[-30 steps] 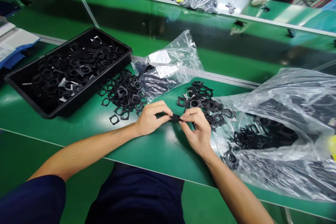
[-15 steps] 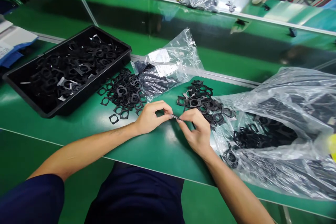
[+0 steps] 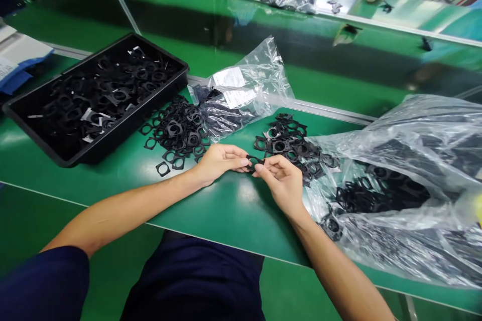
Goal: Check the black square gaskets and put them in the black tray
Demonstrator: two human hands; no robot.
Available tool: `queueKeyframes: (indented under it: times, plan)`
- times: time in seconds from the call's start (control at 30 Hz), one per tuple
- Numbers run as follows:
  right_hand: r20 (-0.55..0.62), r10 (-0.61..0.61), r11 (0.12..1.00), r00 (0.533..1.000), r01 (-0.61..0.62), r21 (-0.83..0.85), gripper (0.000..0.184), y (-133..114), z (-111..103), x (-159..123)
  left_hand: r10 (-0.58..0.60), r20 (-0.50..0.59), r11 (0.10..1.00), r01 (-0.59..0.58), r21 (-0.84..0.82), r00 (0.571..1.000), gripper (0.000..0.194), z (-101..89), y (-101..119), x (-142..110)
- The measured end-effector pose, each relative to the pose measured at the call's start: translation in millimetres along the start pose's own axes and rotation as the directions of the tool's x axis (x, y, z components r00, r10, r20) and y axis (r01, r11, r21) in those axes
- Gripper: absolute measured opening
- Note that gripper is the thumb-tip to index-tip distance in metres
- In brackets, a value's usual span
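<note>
Black plastic frame (image 3: 255, 163) now faces the view flat-on, its square outline and round opening showing; earlier it stood edge-on as a thin sliver. Left hand (image 3: 220, 163) has its fingers nearly straight, tips on the frame's left side. Right hand (image 3: 280, 183) is curled, its fingertips pinching the right side. Both hands are nearly closed, holding the piece between them over the green worktop (image 3: 241, 210). Loose frames lie just beyond: left heap (image 3: 176, 130) beside a black plastic tray (image 3: 128, 128), right heap (image 3: 286, 143) close to the right hand. Large clear bag (image 3: 414, 160) sits to the right, partly filled with similar black pieces; small labelled bag (image 3: 241, 100) lies farther off. Risk: grip is fingertips only, so a slip could drop the frame into the right heap, mixing it with the others. Thin edges could also snag neighbouring pieces if the hands sink lower.
</note>
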State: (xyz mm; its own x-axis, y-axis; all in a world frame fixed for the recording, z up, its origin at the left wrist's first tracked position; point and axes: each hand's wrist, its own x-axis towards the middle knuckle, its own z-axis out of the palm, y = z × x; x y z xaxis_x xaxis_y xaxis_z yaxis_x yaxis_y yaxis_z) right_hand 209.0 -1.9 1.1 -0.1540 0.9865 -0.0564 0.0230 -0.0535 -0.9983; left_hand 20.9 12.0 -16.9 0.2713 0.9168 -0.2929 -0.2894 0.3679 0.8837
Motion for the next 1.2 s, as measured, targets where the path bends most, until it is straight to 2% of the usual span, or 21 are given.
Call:
queueKeyframes:
  times: [0.1, 0.3, 0.5, 0.6, 0.73, 0.8, 0.97, 1.07, 1.2]
  plan:
    - [-0.028, -0.012, 1.000, 1.000, 0.011, -0.010, 0.040, -1.4, 0.6, -1.3, -0.051, 0.031, 0.996, 0.053, -0.073, 0.998, 0.049, 1.9, 0.1, -1.9]
    - [-0.031, -0.009, 1.000, 0.999, 0.009, -0.013, 0.040, -4.0, -1.7, -3.3, 0.052, 0.083, 0.997, -0.057, 0.053, 0.995, 0.038, -0.1, 1.2, -2.3]
    - [-0.018, 0.007, 1.000, 1.000, -0.007, -0.006, 0.043, -6.6, -4.0, -1.8, 0.065, 0.213, 0.995, -0.079, 0.059, 0.975, 0.030, -6.6, 1.6, 2.2]
    - [-0.014, 0.027, 0.999, 1.000, -0.027, 0.017, 0.042, -6.8, -3.4, -1.5, 0.029, 0.256, 0.998, -0.044, 0.053, 0.966, 0.032, -7.7, 3.4, 2.6]
    - [-0.023, 0.043, 0.999, 0.999, -0.042, 0.026, 0.041, -7.1, -2.6, -1.4, -0.044, 0.271, 0.999, 0.038, 0.027, 0.962, 0.038, -6.4, 6.4, 1.9]
    - [-0.020, 0.038, 0.999, 0.999, -0.038, 0.006, 0.041, -7.1, -2.1, -1.4, -0.045, 0.273, 0.999, 0.039, 0.027, 0.961, 0.041, -5.5, 7.3, 1.8]
    - [-0.043, -0.041, 0.996, 0.998, 0.037, -0.084, 0.036, -7.1, 0.2, -3.1, 0.051, 0.214, 0.990, -0.077, 0.115, 0.976, 0.036, -4.0, 5.5, 1.6]
    - [-0.042, -0.063, 0.992, 0.997, 0.058, -0.111, 0.033, -5.6, -0.3, -2.6, 0.077, 0.178, 0.983, -0.105, 0.154, 0.981, 0.032, -3.1, 3.1, 0.8]
    - [-0.027, -0.140, 0.970, 0.990, 0.132, -0.203, 0.023, -2.1, -4.6, 1.2, 0.167, 0.162, 0.966, -0.195, 0.172, 0.972, 0.034, -2.7, 4.3, -0.1]
